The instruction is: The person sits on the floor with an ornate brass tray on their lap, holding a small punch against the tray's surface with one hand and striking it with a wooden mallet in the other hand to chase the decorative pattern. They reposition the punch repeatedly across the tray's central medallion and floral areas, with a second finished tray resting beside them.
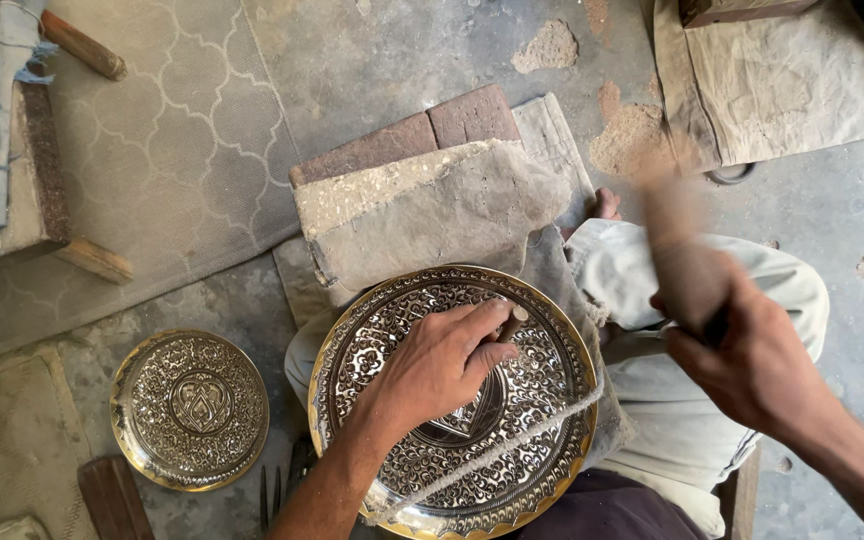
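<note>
While the left hand point(442, 365) lies on the large round engraved brass plate point(452, 400) and pinches a thin metal punch point(510, 322) upright between its fingers, the right hand point(742, 355) is closed around a blurred wooden mallet point(677, 250), raised to the right of this plate. The plate rests on the person's lap. A smaller round engraved brass plate point(190, 408) lies on the floor left of the large plate, and a folded grey cloth over bricks point(432, 200) sits just behind it.
</note>
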